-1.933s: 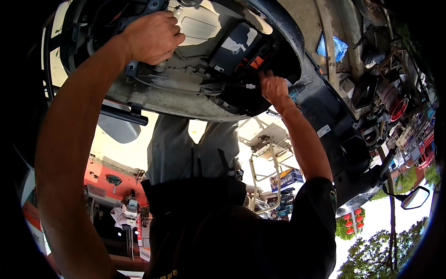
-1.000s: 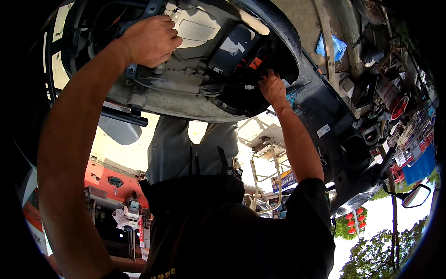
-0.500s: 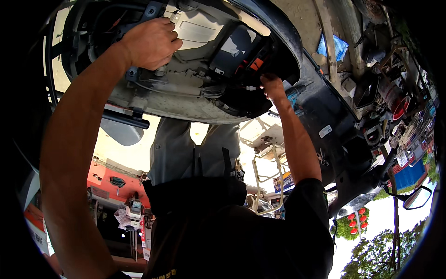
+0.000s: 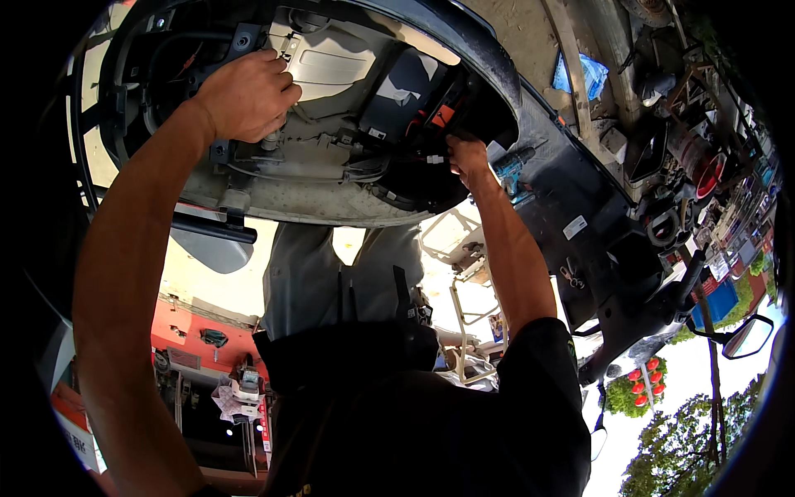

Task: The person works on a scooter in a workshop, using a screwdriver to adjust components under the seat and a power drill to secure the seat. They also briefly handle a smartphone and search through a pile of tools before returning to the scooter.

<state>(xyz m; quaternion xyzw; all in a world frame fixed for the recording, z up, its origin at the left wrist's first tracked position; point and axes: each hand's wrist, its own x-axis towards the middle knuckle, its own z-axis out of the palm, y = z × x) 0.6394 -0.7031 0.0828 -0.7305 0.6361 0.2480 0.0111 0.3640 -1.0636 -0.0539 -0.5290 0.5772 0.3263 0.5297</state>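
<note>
Under me lies the open body of a scooter, its pale inner tub [image 4: 290, 178] ringed by a dark rim. My left hand [image 4: 248, 95] is closed at the tub's left side, beside a dark metal bracket [image 4: 242, 41]; what its curled fingers hold is hidden. My right hand [image 4: 469, 159] pinches a cable at the right end of the tub. A white plug connector [image 4: 435, 159] on that cable sits just left of the fingertips. Dark wires [image 4: 364, 170] run leftward from there. Beyond them are a dark box [image 4: 402, 87] and an orange part [image 4: 444, 115].
A blue cordless drill [image 4: 512, 172] lies on the scooter's dark floorboard, with scissors [image 4: 571, 273] farther right. The handlebar mirror [image 4: 748, 337] sticks out at far right. A blue packet [image 4: 582, 76] lies on the ground by a wooden beam [image 4: 568, 62].
The view has shifted slightly, so the scooter and both hands appear a little farther left and lower. Both hands keep their places on the scooter.
</note>
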